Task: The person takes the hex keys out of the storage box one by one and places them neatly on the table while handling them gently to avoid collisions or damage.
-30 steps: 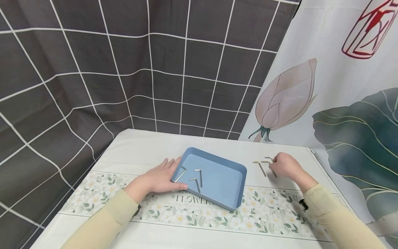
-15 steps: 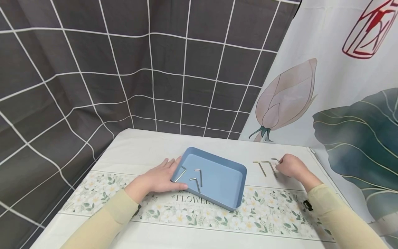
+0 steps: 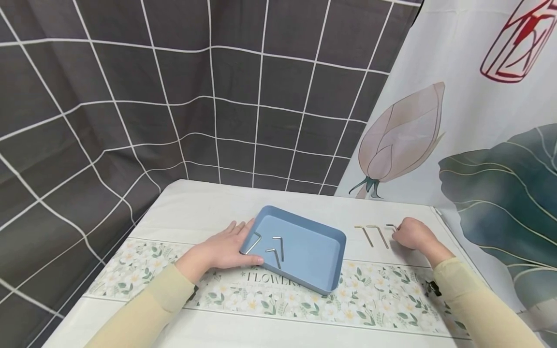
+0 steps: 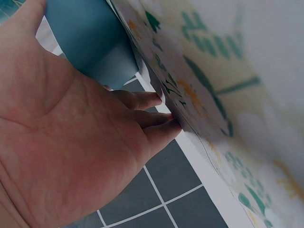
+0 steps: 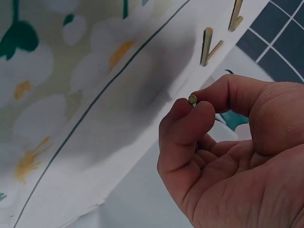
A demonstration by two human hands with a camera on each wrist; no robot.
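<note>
A blue tray lies on the table with three hex keys in it; one hex key is near the middle of that group. My left hand touches the tray's left corner, thumb along the near rim, its fingers straight in the left wrist view. On the right, my right hand pinches a hex key between thumb and fingers; the key's hexagonal end shows in the right wrist view. Left of that hand, two brass-coloured hex keys lie side by side, the outer hex key and the inner hex key.
A white tablecloth with a floral band covers the table. A dark gridded curtain hangs behind and to the left; a white curtain with a printed flower bud hangs at the right.
My right hand has moved a little to the right with the pinched hex key, away from the two lying hex keys. The left hand and tray have stayed in place.
</note>
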